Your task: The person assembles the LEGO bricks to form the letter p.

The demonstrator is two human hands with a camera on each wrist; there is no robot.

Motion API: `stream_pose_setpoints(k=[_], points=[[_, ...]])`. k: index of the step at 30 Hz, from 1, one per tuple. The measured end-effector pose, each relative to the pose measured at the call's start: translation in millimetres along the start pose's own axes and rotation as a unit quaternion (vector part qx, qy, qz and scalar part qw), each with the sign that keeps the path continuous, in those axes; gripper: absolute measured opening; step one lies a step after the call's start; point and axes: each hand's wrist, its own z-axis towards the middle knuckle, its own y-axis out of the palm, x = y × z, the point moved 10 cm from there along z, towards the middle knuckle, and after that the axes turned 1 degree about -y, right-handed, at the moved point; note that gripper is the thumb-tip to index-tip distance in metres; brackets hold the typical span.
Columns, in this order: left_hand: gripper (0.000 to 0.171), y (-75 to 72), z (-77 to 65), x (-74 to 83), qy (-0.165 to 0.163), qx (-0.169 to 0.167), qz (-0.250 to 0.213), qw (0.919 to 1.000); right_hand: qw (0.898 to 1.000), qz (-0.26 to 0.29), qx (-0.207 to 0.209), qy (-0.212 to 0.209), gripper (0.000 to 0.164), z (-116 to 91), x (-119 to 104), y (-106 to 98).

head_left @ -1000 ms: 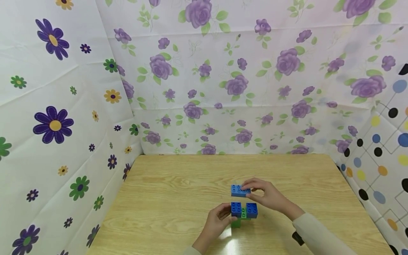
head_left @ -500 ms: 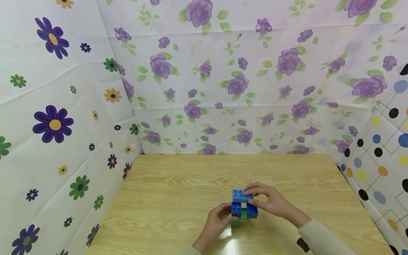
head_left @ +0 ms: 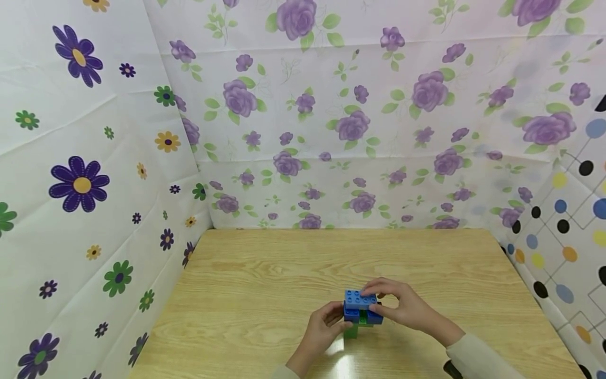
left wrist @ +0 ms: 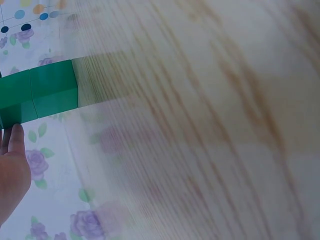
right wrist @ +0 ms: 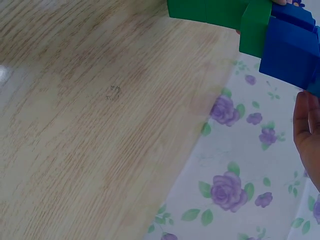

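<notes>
In the head view, a light blue toy building brick (head_left: 359,299) with rows of studs lies across two dark blue bricks (head_left: 351,316); whether it is fully seated I cannot tell. These top a green brick base (head_left: 351,331), whose stacked lower part fills the left edge of the left wrist view as green bricks (left wrist: 52,90). My left hand (head_left: 319,330) grips the left dark blue brick between thumb and fingers. My right hand (head_left: 404,306) pinches the light blue brick's right end. The right wrist view shows the right dark blue brick (right wrist: 290,55) close above the right hand's fingers (right wrist: 302,117).
The structure stands on a wood-grain table (head_left: 265,279). Behind it hangs a cloth with purple roses (head_left: 350,126); more patterned cloth (head_left: 80,226) closes off the left side, and dotted cloth the right.
My right hand has brought the light blue brick down and toward me, from behind the structure onto the dark blue bricks. The left hand has kept its place.
</notes>
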Motion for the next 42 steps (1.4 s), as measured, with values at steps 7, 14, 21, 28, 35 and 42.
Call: stream_pose_setpoints(k=[7,14,21,28,35,42], points=[[0.038,0.4,2.0,-4.3,-0.005,0.0,-0.003,1.0,1.0,0.009,-0.008,-0.003,0.034,3.0,-20.7,-1.4],[0.038,-0.4,2.4,-7.6,0.009,-0.001,0.003,1.0,1.0,0.013,-0.009,-0.002,0.036,1.6,-21.5,1.0],[0.039,0.5,1.5,-4.7,0.01,-0.001,0.001,1.0,1.0,0.005,-0.003,-0.007,0.036,0.7,-24.0,2.2],[0.038,0.1,1.3,-6.9,0.008,0.0,-0.002,1.0,1.0,-0.005,0.002,-0.018,0.035,-1.1,-27.2,3.5],[0.038,1.1,2.0,-11.7,-0.008,-0.004,-0.007,0.9999,0.999,-0.01,-0.001,-0.034,0.033,0.5,-34.9,5.6],[0.037,0.5,1.2,-9.0,-0.01,0.0,-0.006,0.9999,0.997,-0.048,0.008,-0.065,0.027,1.6,-43.2,7.3]])
